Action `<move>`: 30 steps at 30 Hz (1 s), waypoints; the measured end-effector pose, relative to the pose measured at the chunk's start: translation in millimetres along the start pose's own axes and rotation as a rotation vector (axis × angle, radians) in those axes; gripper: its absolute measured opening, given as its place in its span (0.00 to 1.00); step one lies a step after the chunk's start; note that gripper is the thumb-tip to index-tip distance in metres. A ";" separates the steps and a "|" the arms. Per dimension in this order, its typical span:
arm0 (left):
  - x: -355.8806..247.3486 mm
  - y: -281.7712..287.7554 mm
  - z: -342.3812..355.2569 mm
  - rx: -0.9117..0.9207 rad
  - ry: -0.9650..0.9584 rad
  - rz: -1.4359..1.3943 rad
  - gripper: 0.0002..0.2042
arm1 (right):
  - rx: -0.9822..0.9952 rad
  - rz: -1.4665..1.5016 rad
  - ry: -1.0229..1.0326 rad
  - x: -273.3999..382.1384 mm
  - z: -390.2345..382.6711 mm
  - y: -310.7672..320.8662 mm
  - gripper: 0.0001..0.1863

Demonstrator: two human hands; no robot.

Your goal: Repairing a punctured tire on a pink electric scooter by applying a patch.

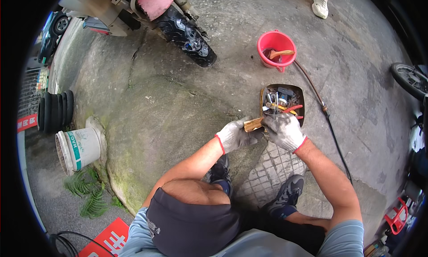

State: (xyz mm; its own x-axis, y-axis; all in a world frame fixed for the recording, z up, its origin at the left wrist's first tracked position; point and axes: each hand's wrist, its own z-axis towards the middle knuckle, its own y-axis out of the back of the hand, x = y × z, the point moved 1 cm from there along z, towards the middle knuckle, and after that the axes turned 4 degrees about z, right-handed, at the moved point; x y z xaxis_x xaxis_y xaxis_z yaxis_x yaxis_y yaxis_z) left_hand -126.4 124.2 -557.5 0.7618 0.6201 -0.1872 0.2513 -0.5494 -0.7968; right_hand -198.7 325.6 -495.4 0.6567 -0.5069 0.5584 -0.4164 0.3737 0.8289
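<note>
Both of my hands wear whitish work gloves with red cuffs, the right one stained dark over the fingers. My left hand (pixel 235 136) is closed around a small tan piece (pixel 253 124), box-like and worn; whether it is cardboard or wood I cannot tell. Against its right end is my right hand (pixel 284 131), fingers curled in; what they pinch is hidden. Just beyond my right hand lies a dark tool tray (pixel 303 100) with a worn rim. Red-handled pliers (pixel 293 109) and several metal tools fill it.
A red bucket (pixel 259 46) holds dark liquid and a wooden-handled brush (pixel 281 53). A hose (pixel 314 89) runs along the right. A motorcycle wheel (pixel 185 36) stands ahead. At left are a white bucket (pixel 87 145) on its side and stacked tyres (pixel 55 110). Another person's shoe (pixel 319 6) shows far right.
</note>
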 end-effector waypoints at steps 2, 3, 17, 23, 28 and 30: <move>-3.9 -5.9 -0.7 -0.102 0.012 0.027 0.21 | -0.040 -0.009 0.040 -0.8 -5.0 -12.2 0.13; -5.1 -8.6 0.3 -0.167 -0.061 0.095 0.20 | -0.004 0.013 -0.006 -1.3 -8.8 -16.2 0.14; 2.7 5.0 3.6 -0.370 -0.188 0.310 0.17 | -0.074 0.327 -0.404 -2.1 -12.4 -60.1 0.11; 2.8 -6.5 -2.0 -0.378 -0.210 0.783 0.18 | -0.049 0.476 -0.619 6.9 4.3 -56.9 0.16; 6.7 3.6 2.6 -0.350 -0.192 0.959 0.18 | -0.052 0.456 -0.687 6.6 9.1 -66.5 0.17; 4.4 -2.3 3.2 -0.362 -0.172 1.117 0.18 | -0.082 0.471 -0.702 5.3 6.3 -67.8 0.18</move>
State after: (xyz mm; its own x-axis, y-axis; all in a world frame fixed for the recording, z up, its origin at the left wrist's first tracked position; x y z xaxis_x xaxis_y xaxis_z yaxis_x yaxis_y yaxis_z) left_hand -125.6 130.0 -558.4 0.5834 -0.2511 -0.7724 -0.3263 -0.9433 0.0603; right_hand -171.1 292.7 -548.4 -0.1272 -0.6386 0.7590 -0.4836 0.7080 0.5146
